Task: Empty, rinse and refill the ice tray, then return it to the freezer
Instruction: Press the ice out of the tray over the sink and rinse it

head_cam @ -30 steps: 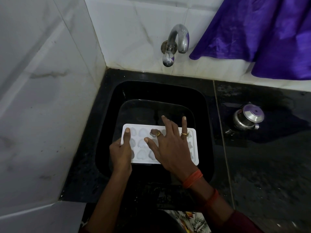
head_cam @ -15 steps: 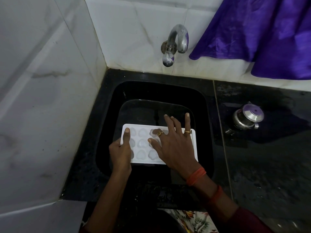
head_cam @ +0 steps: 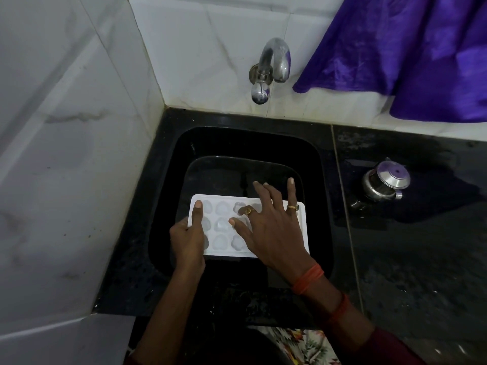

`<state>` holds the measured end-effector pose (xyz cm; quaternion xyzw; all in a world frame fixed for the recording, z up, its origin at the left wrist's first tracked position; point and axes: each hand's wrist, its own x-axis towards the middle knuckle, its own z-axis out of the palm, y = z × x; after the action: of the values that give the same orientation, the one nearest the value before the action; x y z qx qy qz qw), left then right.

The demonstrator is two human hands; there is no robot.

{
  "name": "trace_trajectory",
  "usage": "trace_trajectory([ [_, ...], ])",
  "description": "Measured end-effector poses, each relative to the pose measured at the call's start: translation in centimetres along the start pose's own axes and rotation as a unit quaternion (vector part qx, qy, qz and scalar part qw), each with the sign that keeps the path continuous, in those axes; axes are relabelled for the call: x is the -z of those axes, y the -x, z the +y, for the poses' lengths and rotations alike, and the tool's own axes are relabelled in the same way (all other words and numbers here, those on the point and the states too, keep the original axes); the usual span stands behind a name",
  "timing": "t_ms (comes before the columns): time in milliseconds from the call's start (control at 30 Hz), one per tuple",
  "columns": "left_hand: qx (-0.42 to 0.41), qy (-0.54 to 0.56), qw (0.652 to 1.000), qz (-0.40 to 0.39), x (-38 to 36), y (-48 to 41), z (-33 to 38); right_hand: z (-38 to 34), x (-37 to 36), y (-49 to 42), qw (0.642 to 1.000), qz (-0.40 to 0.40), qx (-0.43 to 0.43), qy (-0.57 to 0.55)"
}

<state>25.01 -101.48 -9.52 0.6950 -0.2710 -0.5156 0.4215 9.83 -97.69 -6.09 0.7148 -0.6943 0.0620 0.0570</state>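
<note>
- Tray point(head_cam: 303, 234), white, sits over the black sink point(head_cam: 320, 164), below the tap point(head_cam: 274, 65).
- Left hand point(head_cam: 188, 238) clamps its left edge, thumb on top.
- Right hand point(head_cam: 274, 227) lies spread on the cells (fingers loose, holding nothing).
- Steel pot point(head_cam: 384, 180) stands on the counter point(head_cam: 421, 259), right.

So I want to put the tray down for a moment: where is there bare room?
Bare black counter lies right of the sink, nearer you than the steel pot. The sink is crowded: tray and both hands fill it.
</note>
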Motion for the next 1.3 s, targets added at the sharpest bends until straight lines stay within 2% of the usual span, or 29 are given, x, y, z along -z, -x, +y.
trace_trajectory([
  [133, 0.004, 0.002, 1.0, -0.003, -0.1, 0.1, 0.0, -0.1, 0.2, -0.1, 1.0, 0.022, 0.001, -0.017],
  [300, 0.009, -0.001, 1.0, 0.0, -0.2, 0.2, 0.1, -0.2, -0.1, 0.2, 1.0, 0.006, 0.006, -0.018],
  [633, 0.006, 0.011, 1.0, 0.004, -0.1, 0.4, 0.0, -0.6, 0.8, 0.1, 0.997, 0.058, 0.005, -0.044],
  [1033, 0.005, 0.015, 1.0, -0.01, -0.2, 1.0, -0.1, -1.5, -0.2, -0.1, 0.998, 0.014, 0.031, -0.046],
  [1300, 0.012, 0.018, 1.0, -0.011, -0.3, 1.1, 0.0, -1.4, -0.5, -0.4, 0.999, -0.001, 0.05, -0.009],
])
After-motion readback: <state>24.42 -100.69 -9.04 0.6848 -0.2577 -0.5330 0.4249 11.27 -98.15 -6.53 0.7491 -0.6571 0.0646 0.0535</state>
